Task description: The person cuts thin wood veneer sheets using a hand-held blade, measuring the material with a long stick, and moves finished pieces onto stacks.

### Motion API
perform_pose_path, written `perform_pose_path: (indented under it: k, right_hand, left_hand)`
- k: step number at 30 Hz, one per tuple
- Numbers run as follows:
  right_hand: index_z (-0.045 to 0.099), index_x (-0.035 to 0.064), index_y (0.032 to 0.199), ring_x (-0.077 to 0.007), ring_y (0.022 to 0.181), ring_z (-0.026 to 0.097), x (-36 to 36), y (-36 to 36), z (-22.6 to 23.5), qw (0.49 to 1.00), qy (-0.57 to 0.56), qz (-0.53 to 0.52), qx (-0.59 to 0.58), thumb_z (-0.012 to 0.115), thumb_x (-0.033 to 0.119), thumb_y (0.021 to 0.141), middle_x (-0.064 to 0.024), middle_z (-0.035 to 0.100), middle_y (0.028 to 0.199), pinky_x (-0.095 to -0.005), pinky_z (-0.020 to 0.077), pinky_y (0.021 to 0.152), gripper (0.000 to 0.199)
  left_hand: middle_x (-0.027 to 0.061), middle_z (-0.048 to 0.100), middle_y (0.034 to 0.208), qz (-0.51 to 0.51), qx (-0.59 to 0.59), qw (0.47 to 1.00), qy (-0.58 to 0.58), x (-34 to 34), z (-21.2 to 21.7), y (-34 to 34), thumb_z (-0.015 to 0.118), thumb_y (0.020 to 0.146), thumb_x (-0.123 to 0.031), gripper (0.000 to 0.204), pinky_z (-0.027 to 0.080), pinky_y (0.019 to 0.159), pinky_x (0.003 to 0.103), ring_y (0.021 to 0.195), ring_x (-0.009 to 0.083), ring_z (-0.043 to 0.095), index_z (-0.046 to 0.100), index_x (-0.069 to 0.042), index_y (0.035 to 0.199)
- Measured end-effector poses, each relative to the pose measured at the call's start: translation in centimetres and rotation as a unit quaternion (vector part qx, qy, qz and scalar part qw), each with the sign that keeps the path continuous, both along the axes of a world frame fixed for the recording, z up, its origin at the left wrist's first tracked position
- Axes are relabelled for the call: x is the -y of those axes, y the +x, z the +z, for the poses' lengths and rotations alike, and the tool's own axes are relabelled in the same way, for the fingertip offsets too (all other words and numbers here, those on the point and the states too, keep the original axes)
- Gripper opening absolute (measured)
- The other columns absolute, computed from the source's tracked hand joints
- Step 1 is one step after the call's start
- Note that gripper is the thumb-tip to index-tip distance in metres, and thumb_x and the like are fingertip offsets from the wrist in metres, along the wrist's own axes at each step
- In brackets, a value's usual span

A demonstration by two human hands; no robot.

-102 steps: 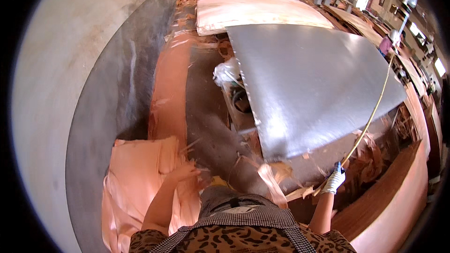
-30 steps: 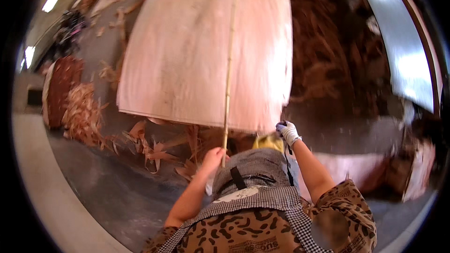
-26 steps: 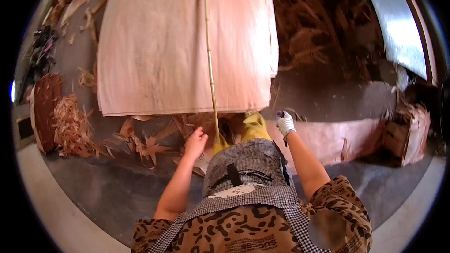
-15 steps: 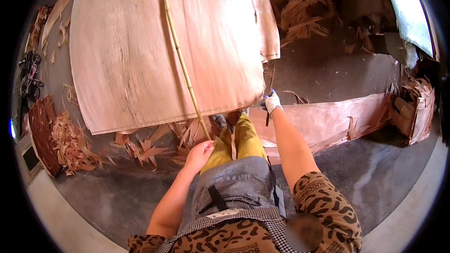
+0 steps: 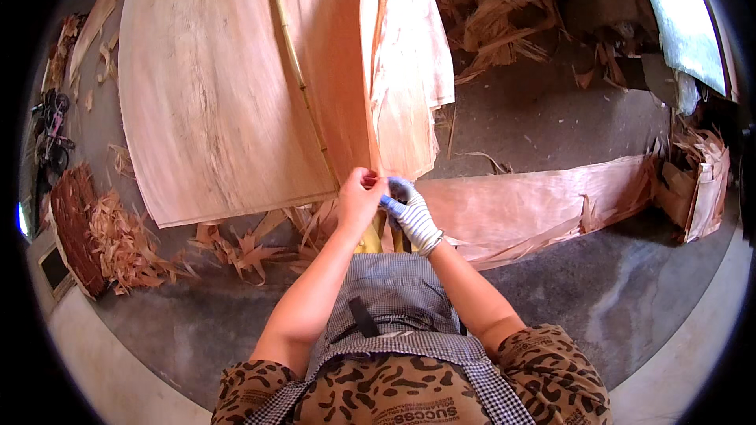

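A large sheet of pale wood veneer [image 5: 228, 86] lies on a stack in front of me. Its right part is lifted and curls up into a fold [image 5: 368, 71]. My left hand [image 5: 361, 203], bare, pinches the near corner of that fold. Close against it, my right hand [image 5: 415, 219] wears a white glove with blue fingertips; its fingers are curled, and what they hold is hidden. A thin bamboo stick [image 5: 295, 63] lies lengthwise over the sheet, its near end running down beside my left hand. More veneer [image 5: 417, 86] shows under the lifted part.
Torn veneer scraps [image 5: 244, 248] lie along the near edge of the stack. A long veneer strip [image 5: 520, 205] stretches to the right, toward a bundle of scraps [image 5: 705, 181]. Shredded piles [image 5: 122, 236] lie at left, and loose shavings [image 5: 504, 16] at far right.
My left hand left the bamboo stick's end and moved right and up to the veneer edge. My right hand came in leftward beside it. The sheet's right part rose and folded over leftward.
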State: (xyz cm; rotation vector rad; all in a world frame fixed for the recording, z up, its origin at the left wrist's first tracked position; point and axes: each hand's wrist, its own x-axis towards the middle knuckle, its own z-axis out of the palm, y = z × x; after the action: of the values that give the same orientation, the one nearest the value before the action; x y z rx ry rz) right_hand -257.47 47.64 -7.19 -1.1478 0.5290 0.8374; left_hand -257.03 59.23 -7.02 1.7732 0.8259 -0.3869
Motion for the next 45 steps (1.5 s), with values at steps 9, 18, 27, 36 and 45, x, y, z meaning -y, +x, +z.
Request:
perform_pose_path:
  k: [9, 18, 27, 36, 45]
  right_hand:
    - [0.043, 0.0022, 0.119, -0.0063, 0.044, 0.045, -1.2, -1.2, 2.6, 0.996, -0.057, -0.054, 0.053, 0.066, 0.014, 0.075, -0.0019, 0.054, 0.070, -0.0187, 0.0345, 0.037, 0.051]
    - [0.054, 0.0043, 0.091, -0.0104, 0.036, 0.043, 2.9, 0.1, -2.7, 0.952, -0.266, -0.140, 0.060, 0.059, 0.009, 0.078, -0.0020, 0.052, 0.060, -0.0241, 0.0332, 0.032, 0.014]
    - [0.062, 0.0068, 0.086, -0.0147, 0.056, 0.051, -4.7, -9.3, -13.1, 0.872, -0.199, 0.335, 0.295, 0.051, 0.000, 0.072, -0.0055, 0.058, 0.074, -0.0294, 0.0437, 0.051, 0.019]
    - [0.056, 0.0105, 0.099, -0.0363, 0.085, 0.053, -18.3, -12.8, -7.9, 0.821, -0.364, 0.363, 0.248, 0.053, 0.003, 0.073, -0.0186, 0.051, 0.097, -0.0386, 0.0444, 0.074, 0.027]
    - [0.046, 0.0077, 0.098, -0.0099, 0.061, 0.050, -13.3, -12.7, 2.2, 0.962, -0.178, 0.044, 0.202, 0.063, 0.009, 0.076, -0.0009, 0.050, 0.076, -0.0227, 0.0425, 0.047, 0.027]
  left_hand:
    - [0.0005, 0.059, 0.071, 0.051, -0.060, 0.961, -0.264, -3.7, 0.2, -0.5, 0.054, 0.085, -0.014, 0.013, 0.045, 0.058, 0.021, 0.062, 0.0076, 0.054, 0.058, -0.002, 0.083]
    - [0.0033, 0.059, 0.068, 0.059, -0.028, 0.955, -0.288, -6.7, -1.0, -0.6, 0.053, 0.084, -0.018, 0.018, 0.045, 0.060, 0.026, 0.065, 0.0116, 0.056, 0.059, -0.001, 0.081]
    - [0.0169, 0.058, 0.068, -0.073, 0.070, 0.958, 0.270, -22.1, -1.9, -5.6, 0.053, 0.082, -0.019, 0.015, 0.044, 0.054, 0.043, 0.063, 0.0346, 0.058, 0.052, -0.006, 0.090]
    - [0.0188, 0.059, 0.079, -0.008, -0.043, 0.938, 0.344, -38.6, -0.2, -15.2, 0.048, 0.082, -0.019, 0.018, 0.044, 0.066, 0.043, 0.078, 0.0368, 0.056, 0.055, -0.003, 0.083]
    - [0.0153, 0.060, 0.068, 0.139, -0.116, 0.983, -0.020, -32.4, -5.8, -19.9, 0.050, 0.082, -0.019, 0.022, 0.046, 0.058, 0.037, 0.064, 0.0244, 0.060, 0.059, 0.001, 0.083]
